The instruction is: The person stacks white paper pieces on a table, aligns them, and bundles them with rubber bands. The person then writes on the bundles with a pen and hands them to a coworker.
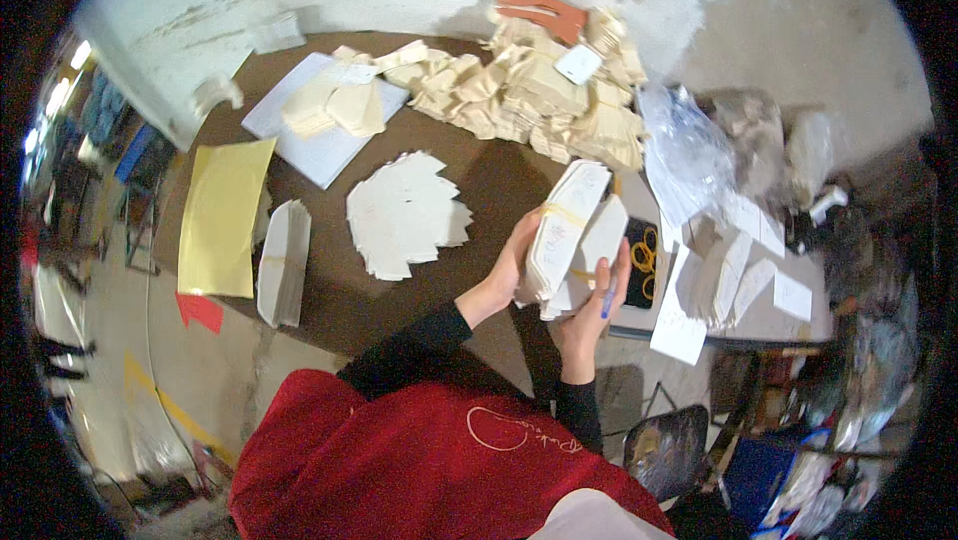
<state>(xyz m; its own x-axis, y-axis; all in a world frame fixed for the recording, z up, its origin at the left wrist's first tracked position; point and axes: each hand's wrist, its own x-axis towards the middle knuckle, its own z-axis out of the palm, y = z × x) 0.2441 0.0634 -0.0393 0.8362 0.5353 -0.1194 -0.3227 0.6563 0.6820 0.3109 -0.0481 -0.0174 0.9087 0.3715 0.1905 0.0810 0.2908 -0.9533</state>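
My left hand [506, 270] is closed on the left side of a thick bundle of long white cut pieces [571, 216]. A yellowish band goes round the bundle, and handwriting shows on its top piece. A second white bundle [605, 231] leans against its right side. My right hand [587, 325] grips this second one from below and the right, with a blue pen [609, 298] lying along its fingers. Both bundles are tilted above the table, and the fingers beneath them are hidden. To the left, a fanned pile of white pieces [404, 216] lies on the brown tabletop [329, 300].
Another banded white stack [284, 266] stands by a yellow sheet [225, 221] at the left edge. Cream pieces [539, 91] heap along the back beneath an orange glove [544, 16]. On the right are clear plastic [689, 156], yellow rubber bands [646, 259] and more white stacks [723, 275].
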